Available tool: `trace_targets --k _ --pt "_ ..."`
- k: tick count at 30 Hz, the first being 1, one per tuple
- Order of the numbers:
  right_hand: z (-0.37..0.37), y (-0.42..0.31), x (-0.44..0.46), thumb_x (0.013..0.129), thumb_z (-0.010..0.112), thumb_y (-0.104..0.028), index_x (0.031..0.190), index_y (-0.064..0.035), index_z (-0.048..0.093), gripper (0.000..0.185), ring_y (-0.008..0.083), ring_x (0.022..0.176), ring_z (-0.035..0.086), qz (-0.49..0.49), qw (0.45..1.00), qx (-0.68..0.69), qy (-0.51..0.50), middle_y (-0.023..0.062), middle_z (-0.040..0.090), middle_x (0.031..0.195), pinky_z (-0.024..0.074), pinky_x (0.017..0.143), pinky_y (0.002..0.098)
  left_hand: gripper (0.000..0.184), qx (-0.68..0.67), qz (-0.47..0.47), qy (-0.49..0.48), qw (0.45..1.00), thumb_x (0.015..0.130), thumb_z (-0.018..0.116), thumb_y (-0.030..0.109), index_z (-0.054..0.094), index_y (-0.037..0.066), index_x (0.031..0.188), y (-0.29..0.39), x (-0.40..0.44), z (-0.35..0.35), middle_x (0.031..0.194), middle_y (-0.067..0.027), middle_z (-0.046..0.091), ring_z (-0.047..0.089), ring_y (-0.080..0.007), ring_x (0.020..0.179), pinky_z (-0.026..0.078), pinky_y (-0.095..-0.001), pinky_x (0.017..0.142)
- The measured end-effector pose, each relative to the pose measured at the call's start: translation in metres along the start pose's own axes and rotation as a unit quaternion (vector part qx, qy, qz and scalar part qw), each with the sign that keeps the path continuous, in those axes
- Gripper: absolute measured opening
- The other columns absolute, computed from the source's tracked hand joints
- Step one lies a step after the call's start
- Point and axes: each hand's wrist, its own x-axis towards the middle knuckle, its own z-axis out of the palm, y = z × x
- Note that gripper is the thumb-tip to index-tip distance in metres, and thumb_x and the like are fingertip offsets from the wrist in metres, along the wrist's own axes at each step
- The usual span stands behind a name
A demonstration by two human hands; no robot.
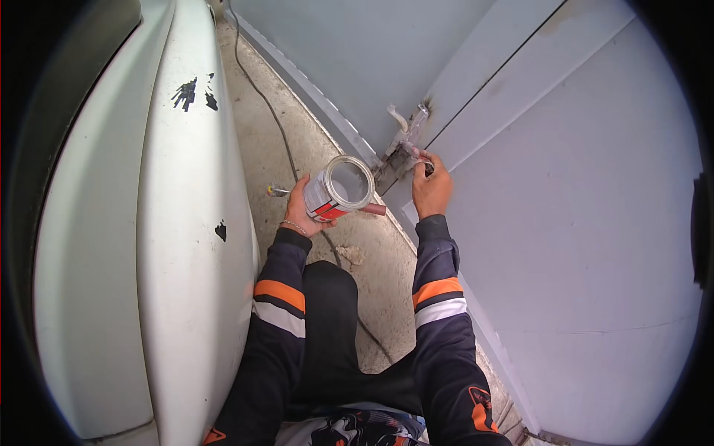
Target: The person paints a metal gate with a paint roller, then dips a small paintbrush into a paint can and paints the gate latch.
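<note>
My left hand (297,210) is wrapped round an open paint can (318,195), tilted so that grey paint shows inside. A small tool with a yellowish end (272,190) pokes out to the left of this hand. From behind the can a reddish-brown rod (374,209) sticks out to the right; I cannot tell whether it is held. My right hand (431,189) is closed on what looks like a small paintbrush, mostly hidden by the fingers. Its fingertips are at the metal door latch (405,141), which is blotched with grey and reddish patches.
The grey metal door panels (565,201) rise on the right. A pale vehicle body panel (195,223) with black chipped spots stands close on the left. Across the concrete floor (256,141) runs a dark cable (277,111). A crumpled beige scrap (351,255) lies near my knee.
</note>
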Motion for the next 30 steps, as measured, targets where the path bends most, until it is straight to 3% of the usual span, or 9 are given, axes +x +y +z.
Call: trace_targets --k 4,8,17,20,25,30 --pt "-0.026 -0.026 0.043 0.089 0.066 -0.018 0.105 -0.0047 0.074 0.022 0.0292 0.078 0.075 -0.029 0.999 0.014 0.021 0.0158 0.076 0.086 0.0561 0.078 0.0372 0.060 -0.007 0.000 0.023 1.000 0.096 0.041 0.067 0.064 0.019 0.123 -0.002 0.002 -0.002 0.109 -0.0103 0.069 0.063 -0.0328 0.093 0.048 -0.0497 0.065" --pt "-0.049 -0.052 0.057 0.089 0.067 -0.020 0.100 -0.0037 0.075 0.021 0.0290 0.076 0.074 -0.031 0.997 0.064 0.026 0.0158 0.075 0.083 0.0555 0.075 0.0367 0.058 -0.007 -0.002 -0.006 1.000 0.094 0.045 0.068 0.063 0.022 0.126 0.000 0.004 -0.005 0.117 -0.0090 0.067 0.062 -0.0334 0.099 0.048 -0.0486 0.064" --pt "-0.030 -0.061 0.098 0.085 0.067 -0.020 0.098 -0.0025 0.076 0.024 0.0349 0.081 0.073 -0.075 0.986 -0.110 -0.105 0.0167 0.075 0.085 0.0557 0.078 0.0418 0.061 0.002 -0.009 0.002 1.000 0.095 0.043 0.069 0.063 0.020 0.124 0.000 0.004 -0.005 0.115 -0.0102 0.067 0.063 -0.0333 0.096 0.049 -0.0492 0.065" --pt "-0.042 -0.068 0.109 0.084 0.066 -0.019 0.100 -0.0027 0.076 0.024 0.0366 0.084 0.073 -0.071 0.991 -0.066 -0.094 0.0183 0.074 0.086 0.0558 0.079 0.0425 0.062 0.008 -0.001 0.011 1.000 0.095 0.042 0.068 0.064 0.017 0.122 0.000 0.005 -0.006 0.110 -0.0116 0.069 0.064 -0.0337 0.092 0.049 -0.0504 0.066" --pt "-0.029 -0.061 0.111 0.084 0.066 -0.018 0.100 -0.0032 0.077 0.024 0.0369 0.086 0.072 -0.094 0.978 -0.126 -0.139 0.0178 0.075 0.088 0.0555 0.082 0.0430 0.061 0.003 0.003 0.017 1.000 0.095 0.043 0.067 0.064 0.017 0.122 0.001 0.000 0.000 0.110 -0.0118 0.069 0.064 -0.0342 0.093 0.049 -0.0515 0.066" --pt "-0.031 -0.067 0.118 0.084 0.065 -0.020 0.098 -0.0038 0.077 0.024 0.0371 0.090 0.072 -0.080 0.977 -0.114 -0.160 0.0183 0.075 0.092 0.0550 0.082 0.0435 0.060 0.004 -0.005 0.018 1.000 0.095 0.044 0.069 0.064 0.021 0.123 0.000 0.005 -0.009 0.112 -0.0098 0.068 0.063 -0.0326 0.095 0.048 -0.0498 0.066"
